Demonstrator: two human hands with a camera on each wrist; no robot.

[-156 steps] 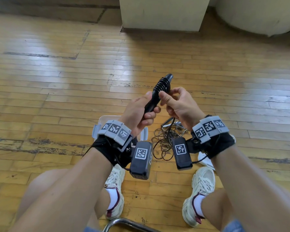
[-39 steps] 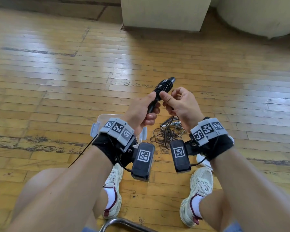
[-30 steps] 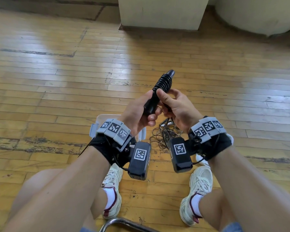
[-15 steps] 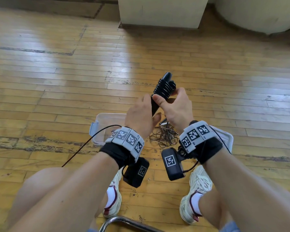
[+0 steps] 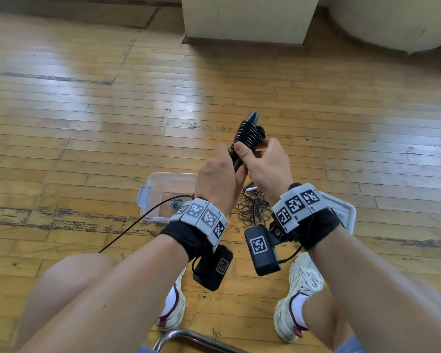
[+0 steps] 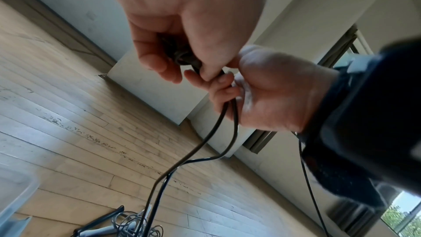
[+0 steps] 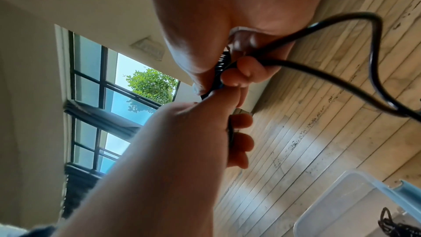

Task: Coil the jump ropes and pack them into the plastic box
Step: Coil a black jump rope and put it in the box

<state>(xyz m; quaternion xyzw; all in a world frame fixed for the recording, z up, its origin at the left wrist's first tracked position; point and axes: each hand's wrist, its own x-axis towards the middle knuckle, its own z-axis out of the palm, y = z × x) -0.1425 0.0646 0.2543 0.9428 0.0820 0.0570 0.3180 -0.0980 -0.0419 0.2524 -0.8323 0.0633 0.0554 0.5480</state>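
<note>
the left hand (image 5: 215,178) grips the black handle (image 5: 247,133) and the right hand (image 5: 267,165) pinches the rope (image 6: 205,140) against it, above the floor beside the plastic box (image 5: 163,186). slack tension could let the wound turns slip off.

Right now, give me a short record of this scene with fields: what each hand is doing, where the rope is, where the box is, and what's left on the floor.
left hand: grips the lower part of the black jump rope handle
right hand: pinches the rope at the handle, beside the wound turns
rope: two black strands hang from the hands to the floor
plastic box: clear, open, on the wooden floor beyond the left wrist
box contents: a coiled rope can be made out inside
floor pile: tangled ropes between box and lid
lid: on the floor behind the right wrist
</note>
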